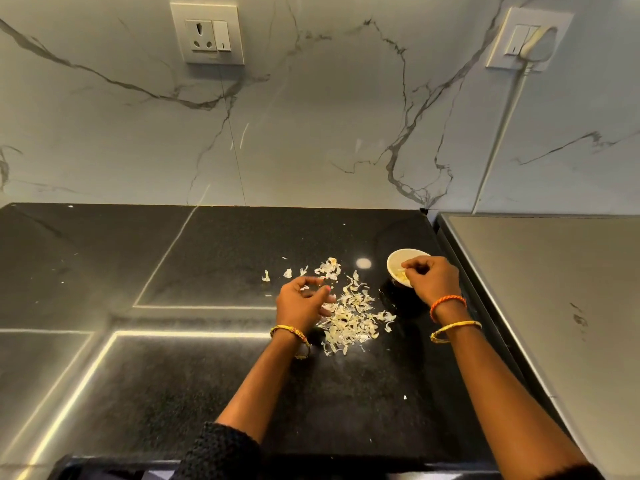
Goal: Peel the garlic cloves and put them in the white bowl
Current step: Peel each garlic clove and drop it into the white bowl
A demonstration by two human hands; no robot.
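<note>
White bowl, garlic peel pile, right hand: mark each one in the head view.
white bowl [394, 264]: head view, on the bare left part of its rim.
garlic peel pile [353, 315]: head view, on the dense middle of the heap.
right hand [433, 277]: head view, on the back of the hand.

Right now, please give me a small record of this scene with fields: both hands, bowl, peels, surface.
left hand: fingers loosely curled over the peels, nothing clearly held
right hand: over the bowl, fingertips pinched; contents too small to tell
white bowl: holds pale pieces, right of the peels
garlic peels: scattered between the hands
countertop: black, glossy
</note>
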